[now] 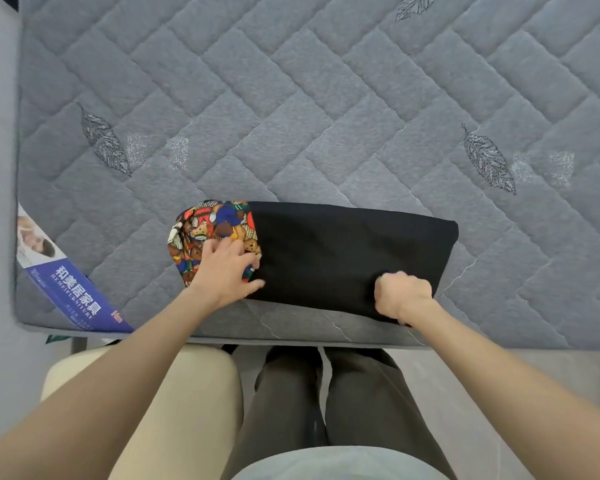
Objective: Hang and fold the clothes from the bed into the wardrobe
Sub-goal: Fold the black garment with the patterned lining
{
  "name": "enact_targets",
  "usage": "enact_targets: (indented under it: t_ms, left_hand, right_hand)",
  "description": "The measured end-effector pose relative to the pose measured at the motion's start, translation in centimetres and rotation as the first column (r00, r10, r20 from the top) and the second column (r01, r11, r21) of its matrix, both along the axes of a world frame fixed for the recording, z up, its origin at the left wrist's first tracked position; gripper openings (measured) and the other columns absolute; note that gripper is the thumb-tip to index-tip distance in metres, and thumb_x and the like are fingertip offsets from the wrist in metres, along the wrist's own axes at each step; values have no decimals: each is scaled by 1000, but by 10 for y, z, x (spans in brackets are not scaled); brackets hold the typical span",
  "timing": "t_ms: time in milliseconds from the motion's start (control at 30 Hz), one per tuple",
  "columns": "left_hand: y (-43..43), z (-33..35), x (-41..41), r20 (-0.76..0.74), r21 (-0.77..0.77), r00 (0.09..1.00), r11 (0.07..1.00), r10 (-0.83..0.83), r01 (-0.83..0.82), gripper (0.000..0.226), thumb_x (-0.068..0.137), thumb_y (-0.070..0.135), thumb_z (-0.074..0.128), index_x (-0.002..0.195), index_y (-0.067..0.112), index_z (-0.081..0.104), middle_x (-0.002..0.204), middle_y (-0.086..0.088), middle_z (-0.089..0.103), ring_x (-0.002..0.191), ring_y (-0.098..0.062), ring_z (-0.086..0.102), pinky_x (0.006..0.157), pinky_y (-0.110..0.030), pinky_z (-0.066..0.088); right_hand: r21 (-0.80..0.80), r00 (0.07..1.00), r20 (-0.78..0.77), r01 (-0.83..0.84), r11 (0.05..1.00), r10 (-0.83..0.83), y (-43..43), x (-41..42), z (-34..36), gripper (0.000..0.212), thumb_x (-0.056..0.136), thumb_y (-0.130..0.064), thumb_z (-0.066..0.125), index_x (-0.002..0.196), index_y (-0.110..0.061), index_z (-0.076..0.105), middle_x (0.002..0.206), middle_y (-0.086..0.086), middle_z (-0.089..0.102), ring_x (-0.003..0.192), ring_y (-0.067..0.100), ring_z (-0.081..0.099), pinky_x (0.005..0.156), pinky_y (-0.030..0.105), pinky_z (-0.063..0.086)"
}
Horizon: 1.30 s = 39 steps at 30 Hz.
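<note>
Black folded garment (pixel 347 258) with a multicoloured printed end lies at the near edge of the grey quilted mattress (pixel 291 98), mid-fold; left hand (pixel 227 268) presses flat, fingers spread, on the printed end; right hand (pixel 404 296) is fisted, gripping the near hem; the next move likely calls for another fold before the wardrobe.

Both bare forearms reach forward and slightly inward from the person's body. The left hand (pixel 227 268) lies palm down, its fingers (pixel 219 244) spread and flattened, thumb angled off to the right. The right hand (pixel 403 295) is curled into a loose fist, knuckles up, wrist bent a little, its fingertips tucked under and out of sight.
</note>
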State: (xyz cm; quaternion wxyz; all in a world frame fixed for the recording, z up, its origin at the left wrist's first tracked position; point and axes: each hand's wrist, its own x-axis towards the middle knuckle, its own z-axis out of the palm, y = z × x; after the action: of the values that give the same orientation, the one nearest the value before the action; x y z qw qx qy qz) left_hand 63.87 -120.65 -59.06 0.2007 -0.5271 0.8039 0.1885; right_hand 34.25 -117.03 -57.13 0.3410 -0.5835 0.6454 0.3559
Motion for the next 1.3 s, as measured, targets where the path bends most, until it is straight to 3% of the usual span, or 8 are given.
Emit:
enact_targets:
  t_ms: [133, 233, 333, 567, 767, 967, 1133, 1300]
  left_hand:
    - [-7, -10, -19, -202, -227, 979, 971, 31, -78, 37, 88, 34, 61, 124, 29, 57, 134, -10, 42, 129, -36, 36, 106, -56, 22]
    - [-13, -28, -34, -46, 6, 981, 982, 191, -191, 73, 88, 63, 46, 147, 50, 6, 159, -4, -14, 142, -46, -13, 107, -70, 1]
    - [-14, -47, -29, -25, 87, 937, 934, 349, -346, 85, 82, 73, 44, 142, 57, -13, 152, -5, -36, 137, -49, -25, 108, -69, 4]
    - [-5, -42, 8, -281, -160, 850, 851, 446, -500, 48, 97, 26, 45, 144, 32, 36, 155, -6, 20, 136, -31, 24, 102, -52, 28]
    - [27, -29, 43, -394, -163, 421, 389, 817, -907, 56, 93, 21, 53, 145, 20, 33, 144, -15, 27, 126, -34, 30, 103, -48, 26]
    - [36, -32, 55, -221, 605, -321, -129, 921, -786, 54, 88, 38, 65, 132, 11, 51, 130, -7, 58, 118, -22, 54, 102, -37, 43]
    - [10, -14, 59, -274, 772, -446, -81, 852, -630, 19, 85, 20, 69, 101, 9, 66, 98, -9, 71, 85, -18, 66, 81, -34, 56]
    - [-37, 10, 61, -380, 886, -672, 43, 636, -461, 17, 95, 10, 52, 93, 15, 68, 88, 1, 70, 69, -9, 66, 60, -21, 54]
  right_hand:
    - [-514, 983, 170, 144, 845, -64, 0, 17, -6, 41, 93, -29, 51, 134, -26, 43, 141, 7, 41, 127, 32, 36, 95, 45, 41]
    - [-290, 956, 257, 214, 933, -139, -3, 33, -21, 71, 92, -44, 54, 147, -51, 9, 159, -3, -13, 140, 50, -8, 106, 70, 17]
    - [-26, 926, 241, 307, 951, -292, 0, 33, -46, 66, 93, -61, 41, 142, -61, -4, 153, -13, -33, 135, 53, -27, 105, 76, 10]
    - [-5, 894, 259, 378, 926, -364, -1, 32, -54, 65, 92, -61, 43, 144, -59, 4, 156, -12, -26, 138, 50, -24, 103, 76, 9]
    - [-375, 913, 344, -81, 924, 219, 5, 72, -40, 80, 90, -44, 56, 150, -43, 4, 160, -2, -11, 146, 33, -4, 114, 64, 9]
    - [-424, 810, 316, -345, 837, 494, 5, 166, -53, 103, 85, -45, 64, 150, -32, -14, 161, 3, -12, 145, 44, -3, 113, 64, 7]
    - [-525, 855, 268, -257, 812, 444, -15, 193, -51, 109, 80, -40, 71, 151, -33, -12, 159, 9, 9, 142, 43, 16, 115, 53, 21]
    - [-600, 795, 595, 339, 725, 120, -84, 163, -14, 72, 73, -27, 62, 137, -43, 33, 124, -4, 58, 110, 22, 57, 81, 36, 47]
